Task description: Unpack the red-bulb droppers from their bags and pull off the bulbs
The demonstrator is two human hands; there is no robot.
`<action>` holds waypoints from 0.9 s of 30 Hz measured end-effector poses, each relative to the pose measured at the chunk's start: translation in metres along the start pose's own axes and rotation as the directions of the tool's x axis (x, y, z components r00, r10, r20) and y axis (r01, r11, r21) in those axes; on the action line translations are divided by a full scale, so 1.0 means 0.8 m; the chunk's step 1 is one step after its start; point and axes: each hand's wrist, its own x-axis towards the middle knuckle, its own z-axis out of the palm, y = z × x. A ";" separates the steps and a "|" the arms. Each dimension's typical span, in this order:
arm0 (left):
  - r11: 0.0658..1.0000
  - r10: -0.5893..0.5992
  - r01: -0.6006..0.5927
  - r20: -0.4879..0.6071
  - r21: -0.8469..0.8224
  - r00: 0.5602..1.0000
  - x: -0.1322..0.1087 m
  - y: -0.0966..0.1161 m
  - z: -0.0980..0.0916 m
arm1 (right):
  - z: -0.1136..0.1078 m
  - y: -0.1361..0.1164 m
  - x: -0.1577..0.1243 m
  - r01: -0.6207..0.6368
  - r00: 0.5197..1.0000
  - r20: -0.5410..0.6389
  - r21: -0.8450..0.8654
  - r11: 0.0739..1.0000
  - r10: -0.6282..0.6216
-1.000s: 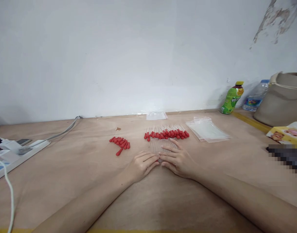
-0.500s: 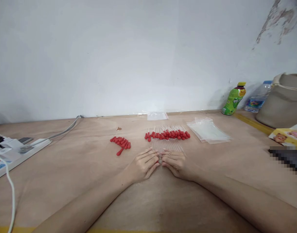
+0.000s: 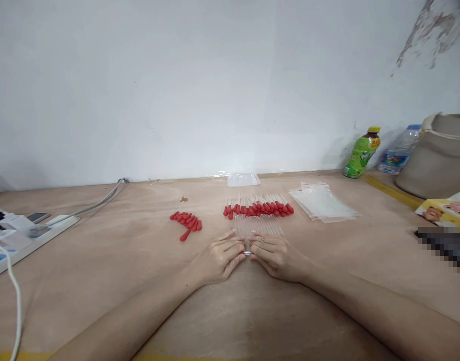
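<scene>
Between my two hands lies a dropper (image 3: 248,253), its clear glass tube spanning the small gap, with a bit of red at the left fingers. My left hand (image 3: 224,254) pinches its left end; the fingers of my right hand (image 3: 273,254) close on the other end, which is hidden. Just beyond the fingertips, bare glass tubes (image 3: 262,224) lie side by side. Behind them is a row of droppers with red rubber bulbs (image 3: 258,208), their tubes pointing to the wall. Loose red rubber bulbs (image 3: 188,220) lie in a group to the left.
Clear zip bags (image 3: 323,200) are stacked on the right, and another bag (image 3: 243,180) lies by the wall. A green bottle (image 3: 361,154), a water bottle (image 3: 399,150) and a grey bucket (image 3: 435,155) stand back right. On the left sits a power strip (image 3: 34,245) with cables.
The dropper's glass tube now shows more clearly between my hands, slightly nearer to me. My hands have barely shifted, and the other things lie as before.
</scene>
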 end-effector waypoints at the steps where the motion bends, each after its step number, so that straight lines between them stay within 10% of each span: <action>1: 1.000 -0.007 0.007 0.009 -0.011 1.000 0.000 0.001 -0.001 | -0.001 0.000 0.001 0.003 1.000 0.006 -0.003 1.000 -0.003; 16: 0.988 -0.056 0.061 0.039 -0.144 0.998 -0.002 0.006 -0.006 | -0.007 0.002 -0.002 0.130 0.991 -0.024 -0.131 0.983 -0.134; 27: 0.952 0.157 -0.108 -0.153 0.286 0.976 -0.005 -0.006 0.006 | 0.004 0.006 -0.010 -0.021 0.995 -0.101 -0.028 0.999 0.018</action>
